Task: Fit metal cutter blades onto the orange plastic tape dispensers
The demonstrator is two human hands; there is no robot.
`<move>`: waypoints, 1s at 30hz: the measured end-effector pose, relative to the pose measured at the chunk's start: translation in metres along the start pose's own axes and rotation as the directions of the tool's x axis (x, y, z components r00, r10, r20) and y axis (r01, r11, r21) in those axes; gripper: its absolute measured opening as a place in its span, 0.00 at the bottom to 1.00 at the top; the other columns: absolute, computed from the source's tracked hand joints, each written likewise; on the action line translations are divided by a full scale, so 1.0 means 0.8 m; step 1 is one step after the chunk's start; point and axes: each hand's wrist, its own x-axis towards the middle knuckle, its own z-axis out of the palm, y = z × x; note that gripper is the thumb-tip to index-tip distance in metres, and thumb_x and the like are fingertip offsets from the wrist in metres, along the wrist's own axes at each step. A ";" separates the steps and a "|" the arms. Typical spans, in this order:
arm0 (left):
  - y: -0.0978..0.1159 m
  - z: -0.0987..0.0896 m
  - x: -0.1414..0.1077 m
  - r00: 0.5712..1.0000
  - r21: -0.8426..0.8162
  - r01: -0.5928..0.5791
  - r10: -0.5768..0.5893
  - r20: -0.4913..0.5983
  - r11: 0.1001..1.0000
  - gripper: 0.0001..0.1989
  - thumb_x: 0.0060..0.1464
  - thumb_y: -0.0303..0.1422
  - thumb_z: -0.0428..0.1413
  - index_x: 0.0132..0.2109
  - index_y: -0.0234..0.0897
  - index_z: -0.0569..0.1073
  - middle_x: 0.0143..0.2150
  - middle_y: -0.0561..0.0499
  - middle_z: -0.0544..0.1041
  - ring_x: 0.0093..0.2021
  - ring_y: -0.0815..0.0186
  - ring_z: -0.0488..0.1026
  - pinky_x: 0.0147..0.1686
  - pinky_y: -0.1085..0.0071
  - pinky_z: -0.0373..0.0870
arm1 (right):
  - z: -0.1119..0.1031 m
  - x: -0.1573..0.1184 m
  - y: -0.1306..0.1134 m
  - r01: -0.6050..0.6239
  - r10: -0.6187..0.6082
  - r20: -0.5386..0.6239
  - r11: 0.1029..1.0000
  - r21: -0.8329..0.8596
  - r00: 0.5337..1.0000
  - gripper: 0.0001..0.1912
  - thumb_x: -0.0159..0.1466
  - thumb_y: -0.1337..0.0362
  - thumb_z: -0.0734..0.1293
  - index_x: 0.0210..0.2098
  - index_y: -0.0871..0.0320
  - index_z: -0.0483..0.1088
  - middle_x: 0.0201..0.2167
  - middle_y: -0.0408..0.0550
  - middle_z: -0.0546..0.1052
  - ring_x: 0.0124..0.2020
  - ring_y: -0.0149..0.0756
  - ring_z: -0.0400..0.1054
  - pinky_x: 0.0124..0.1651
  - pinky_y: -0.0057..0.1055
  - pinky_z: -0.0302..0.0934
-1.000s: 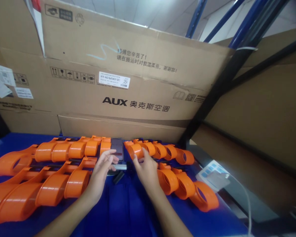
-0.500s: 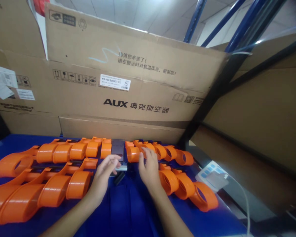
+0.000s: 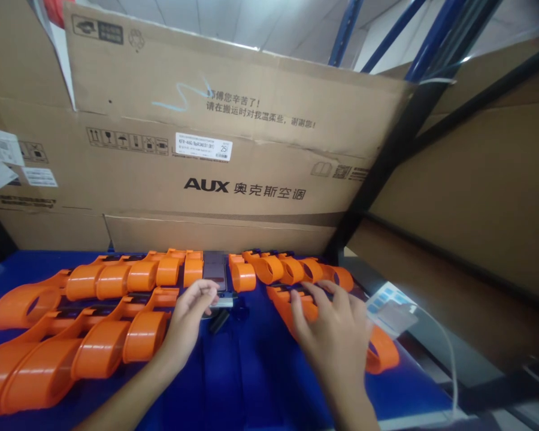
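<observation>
My left hand (image 3: 195, 305) is closed, thumb against fingertips, on the near end of a small silver rectangular piece (image 3: 223, 303). Just below that piece lies a short black cylinder (image 3: 218, 322) on the blue surface. My right hand (image 3: 336, 323) is spread over the front right row of orange looped plastic parts (image 3: 384, 353), covering several of them. Its fingertips are at an orange part (image 3: 281, 302); whether they touch it I cannot tell. Behind my left hand lies a dark flat phone-like object (image 3: 214, 269).
More orange looped parts stand in rows on the left (image 3: 146, 335) and back right (image 3: 269, 268) of the blue tabletop (image 3: 251, 389). A large cardboard panel (image 3: 260, 155) rises behind. A white box with a cable (image 3: 393, 308) sits at the right edge, near a dark metal post (image 3: 363, 185).
My right hand has moved right and nearer, from beside the back right row to over the front right row, with fingers spreading. My left hand stays almost still with the silver piece.
</observation>
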 end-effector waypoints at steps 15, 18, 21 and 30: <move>0.003 0.004 -0.003 0.999 0.030 -0.026 0.025 0.030 0.999 0.14 0.58 0.46 0.61 0.40 0.39 0.79 0.31 0.51 0.76 0.34 0.61 0.72 0.35 0.69 0.65 | -0.001 -0.057 -0.004 0.135 -0.173 0.346 0.982 0.132 0.922 0.14 0.73 0.58 0.58 0.52 0.56 0.70 0.52 0.58 0.78 0.44 0.50 0.76 0.35 0.39 0.69; 0.003 0.006 -0.004 0.997 0.028 -0.012 0.010 0.072 1.000 0.14 0.59 0.45 0.61 0.39 0.39 0.79 0.30 0.51 0.76 0.33 0.62 0.71 0.35 0.69 0.64 | -0.003 -0.044 -0.006 0.124 -0.186 0.323 0.971 0.203 0.928 0.13 0.73 0.60 0.58 0.50 0.55 0.71 0.50 0.55 0.79 0.45 0.48 0.77 0.39 0.39 0.71; 0.003 0.008 -0.008 0.992 0.004 0.034 -0.034 0.121 0.999 0.14 0.58 0.45 0.61 0.37 0.39 0.78 0.28 0.52 0.75 0.31 0.63 0.71 0.32 0.70 0.64 | -0.014 -0.024 -0.013 0.140 -0.214 0.237 0.945 0.296 0.948 0.11 0.72 0.61 0.61 0.46 0.54 0.74 0.47 0.53 0.80 0.46 0.47 0.77 0.46 0.40 0.72; 0.003 0.016 -0.013 0.982 -0.077 0.113 -0.100 0.163 0.991 0.19 0.56 0.46 0.64 0.50 0.41 0.79 0.37 0.47 0.81 0.36 0.60 0.77 0.34 0.68 0.70 | -0.043 0.012 -0.065 0.228 -0.228 -0.084 0.738 0.635 0.970 0.09 0.67 0.68 0.67 0.46 0.53 0.74 0.45 0.55 0.79 0.46 0.46 0.76 0.47 0.44 0.73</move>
